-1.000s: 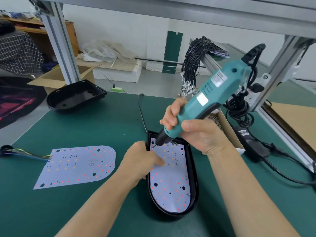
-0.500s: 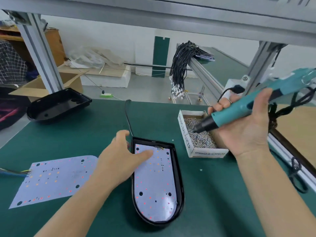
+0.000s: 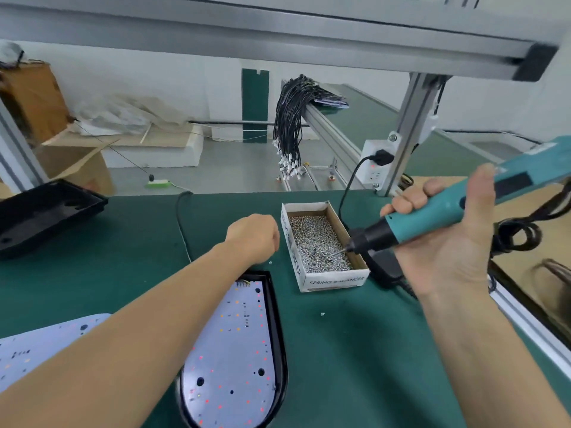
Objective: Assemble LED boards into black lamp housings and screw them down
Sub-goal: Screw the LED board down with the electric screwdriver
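LED board (image 3: 228, 344): white, dotted with small red and orange points, lying inside a black lamp housing (image 3: 278, 335) on the green bench (image 3: 355, 366), near the front edge; the left forearm crosses over part of it.
Right hand (image 3: 448, 242): wrapped around a teal electric screwdriver (image 3: 432, 216), palm toward the camera, thumb up along the body; the tool is tilted, its bit dipped into the screws.
Screw box (image 3: 335, 281): small open cardboard carton full of silver screws (image 3: 315, 245), just right of the housing's far end.
Left hand (image 3: 253, 239): curled into a loose fist, knuckles up, just beyond the housing's far end and just left of the box; whether it holds anything cannot be told.
Loose screws: one (image 3: 323, 314) lies on the mat in front of the box, another (image 3: 270, 262) by the left hand.
Second board (image 3: 46, 344): flat on the bench at the left, partly cut off by the frame edge.
Spare housing (image 3: 46, 211): empty, black, at the far left of the bench.
Background: a bundle of black wires (image 3: 290, 125) draped over an aluminium rail.
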